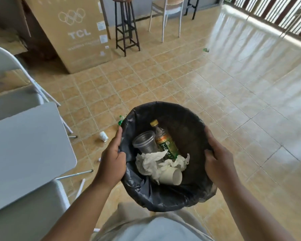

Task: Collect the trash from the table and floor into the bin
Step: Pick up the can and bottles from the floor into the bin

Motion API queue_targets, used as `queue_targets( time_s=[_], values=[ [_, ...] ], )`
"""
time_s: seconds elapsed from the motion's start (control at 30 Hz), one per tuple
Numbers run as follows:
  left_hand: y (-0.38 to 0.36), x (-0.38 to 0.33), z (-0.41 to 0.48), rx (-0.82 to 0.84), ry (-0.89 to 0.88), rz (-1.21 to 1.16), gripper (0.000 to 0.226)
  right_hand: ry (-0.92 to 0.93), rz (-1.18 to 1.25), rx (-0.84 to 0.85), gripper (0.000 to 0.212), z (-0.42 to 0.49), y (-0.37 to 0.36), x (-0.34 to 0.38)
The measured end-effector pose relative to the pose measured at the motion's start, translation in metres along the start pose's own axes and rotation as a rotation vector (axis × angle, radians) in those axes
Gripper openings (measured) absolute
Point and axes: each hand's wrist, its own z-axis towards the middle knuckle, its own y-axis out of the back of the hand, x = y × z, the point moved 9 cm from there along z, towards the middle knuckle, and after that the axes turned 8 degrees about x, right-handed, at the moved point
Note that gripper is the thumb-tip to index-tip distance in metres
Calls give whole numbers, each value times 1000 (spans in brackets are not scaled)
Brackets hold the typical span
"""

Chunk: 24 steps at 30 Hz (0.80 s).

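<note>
Over the floor (215, 94), left hand (111, 159), right hand (217, 159) gripping bin (163, 200)

You stand on a tan tiled floor (181, 80) that shines pale with daylight toward the slatted railing (268, 14) at your upper right. Ahead are a tall cardboard box (73, 32) marked TCL, a dark stool (127, 26) and a white chair (167, 16) — at your left, a white table (24, 150) with a grey folding chair (5, 66) beyond it.
</note>
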Motion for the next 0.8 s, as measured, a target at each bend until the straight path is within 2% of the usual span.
queue_targets(
  time_s=[0.3, 0.8],
  values=[
    [28, 17, 54, -195, 136, -109, 77, 137, -107, 209, 76, 123, -50, 34],
    [96, 78, 171, -377, 251, -60, 74, 267, -157, 353, 75, 271, -165, 92]
  ],
)
